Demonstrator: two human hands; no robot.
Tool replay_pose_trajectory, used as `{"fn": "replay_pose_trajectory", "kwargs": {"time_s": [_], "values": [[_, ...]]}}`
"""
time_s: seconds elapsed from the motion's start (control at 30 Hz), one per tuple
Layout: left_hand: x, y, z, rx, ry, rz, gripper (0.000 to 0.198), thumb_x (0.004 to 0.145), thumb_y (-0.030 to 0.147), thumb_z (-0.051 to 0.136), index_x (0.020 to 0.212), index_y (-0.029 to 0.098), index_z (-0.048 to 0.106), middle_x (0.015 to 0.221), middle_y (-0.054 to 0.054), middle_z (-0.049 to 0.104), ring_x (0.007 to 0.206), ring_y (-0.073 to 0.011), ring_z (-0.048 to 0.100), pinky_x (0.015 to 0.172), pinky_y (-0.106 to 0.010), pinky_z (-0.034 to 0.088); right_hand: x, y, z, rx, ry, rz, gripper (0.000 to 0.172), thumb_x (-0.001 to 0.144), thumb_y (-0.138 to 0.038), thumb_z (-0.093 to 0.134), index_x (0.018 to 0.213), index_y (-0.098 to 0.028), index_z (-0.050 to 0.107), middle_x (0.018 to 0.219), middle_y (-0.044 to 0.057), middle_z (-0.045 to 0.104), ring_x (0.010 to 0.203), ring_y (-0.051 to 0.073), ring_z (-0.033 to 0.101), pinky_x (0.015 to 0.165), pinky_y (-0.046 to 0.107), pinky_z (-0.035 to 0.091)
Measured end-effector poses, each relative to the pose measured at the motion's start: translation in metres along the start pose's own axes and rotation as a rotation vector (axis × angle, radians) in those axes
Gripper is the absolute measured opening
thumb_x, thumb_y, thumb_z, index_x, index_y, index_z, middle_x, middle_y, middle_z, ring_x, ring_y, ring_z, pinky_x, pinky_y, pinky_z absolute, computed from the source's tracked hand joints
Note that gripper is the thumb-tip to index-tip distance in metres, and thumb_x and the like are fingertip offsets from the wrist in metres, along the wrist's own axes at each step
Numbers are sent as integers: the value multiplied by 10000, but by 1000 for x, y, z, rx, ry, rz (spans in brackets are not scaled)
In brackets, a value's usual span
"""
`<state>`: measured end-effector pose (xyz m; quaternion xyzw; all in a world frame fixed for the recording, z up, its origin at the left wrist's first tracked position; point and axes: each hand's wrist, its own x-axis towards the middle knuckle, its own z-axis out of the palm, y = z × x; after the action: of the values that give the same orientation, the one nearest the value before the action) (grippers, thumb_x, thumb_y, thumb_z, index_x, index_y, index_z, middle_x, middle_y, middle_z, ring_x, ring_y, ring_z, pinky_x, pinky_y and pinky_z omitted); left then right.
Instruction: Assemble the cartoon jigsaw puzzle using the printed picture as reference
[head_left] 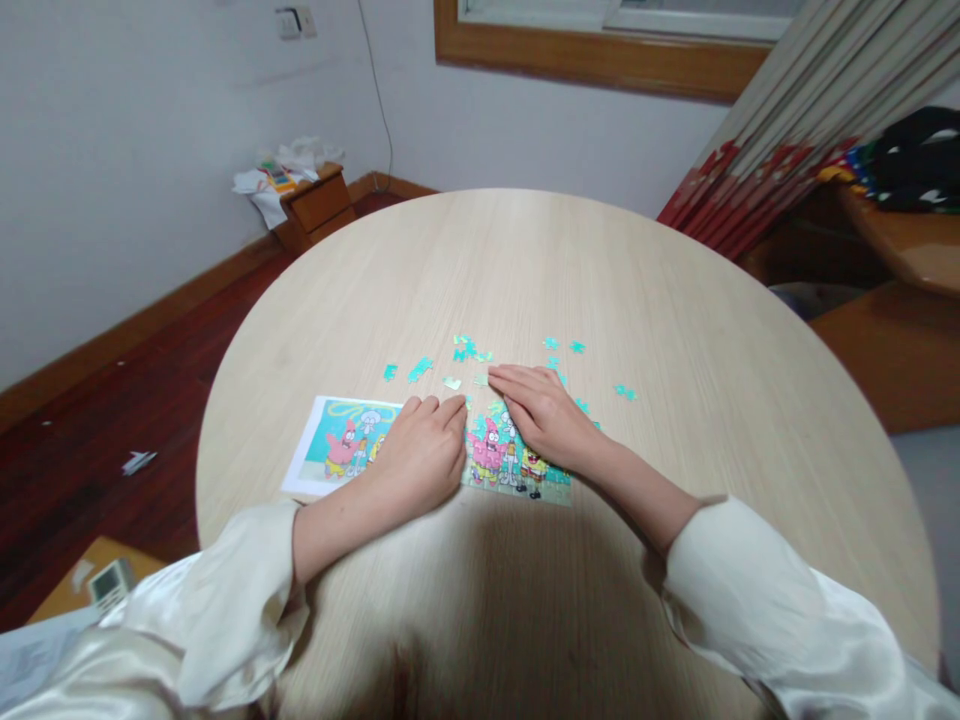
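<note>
A partly assembled jigsaw puzzle [487, 460] with cartoon figures lies flat on the table. My left hand [424, 450] rests at its left edge, fingers bent and held together, their tips hidden; whatever they may hold does not show. It also covers the right part of a printed reference picture [341, 440]. My right hand [551, 415] lies over the puzzle's upper right, fingers stretched out and close together. Its fingertips reach a pale puzzle piece [481, 380] above the puzzle; the thumb is mostly hidden.
Loose turquoise puzzle pieces [421, 369] lie beyond my hands, with a few more pieces [625, 392] to the right. They are on a round wooden table [525, 260]. A small wooden cabinet [319, 205] stands at the back left, a curtain [787, 120] at the back right.
</note>
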<state>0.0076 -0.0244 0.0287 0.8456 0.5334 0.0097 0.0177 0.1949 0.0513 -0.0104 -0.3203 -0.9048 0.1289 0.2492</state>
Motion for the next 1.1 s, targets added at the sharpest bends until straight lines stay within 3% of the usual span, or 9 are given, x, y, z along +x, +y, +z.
{"fn": "replay_pose_trajectory", "kwargs": {"time_s": [0.43,0.6,0.7,0.9,1.1], "values": [[-2,-2,3,-12,109,0,320,910,147,384,1069,61,648,1207,-162,645,910,-286,560,799,-436,430,1,2,-5,-6,77,8,361,904,-125,399,1164,-185,641,1242,102,671,1188,229,582,989,470,433],[-3,-3,3,-88,225,37,283,917,142,397,1011,86,658,1093,-143,662,898,-266,549,781,-407,417,2,14,-26,-138,26,64,271,899,-165,414,961,-181,677,953,100,732,935,247,643,856,440,463],[-4,-4,3,-124,266,65,286,950,181,390,911,114,665,963,-118,660,861,-248,544,746,-384,399,-3,26,-38,-186,18,104,253,882,-153,409,881,-192,659,877,94,716,855,235,629,810,412,457],[-6,-6,5,-106,305,97,332,961,204,384,729,152,617,746,-81,614,723,-211,487,665,-362,352,-30,47,-46,-218,105,135,236,837,-112,420,858,-197,639,859,93,702,834,233,617,761,391,447],[-5,-5,7,-121,292,112,293,955,204,396,755,159,605,770,-73,610,737,-199,493,671,-354,360,-53,58,-54,-219,274,249,237,798,-97,429,842,-197,640,840,90,691,824,240,613,750,400,453]]}}
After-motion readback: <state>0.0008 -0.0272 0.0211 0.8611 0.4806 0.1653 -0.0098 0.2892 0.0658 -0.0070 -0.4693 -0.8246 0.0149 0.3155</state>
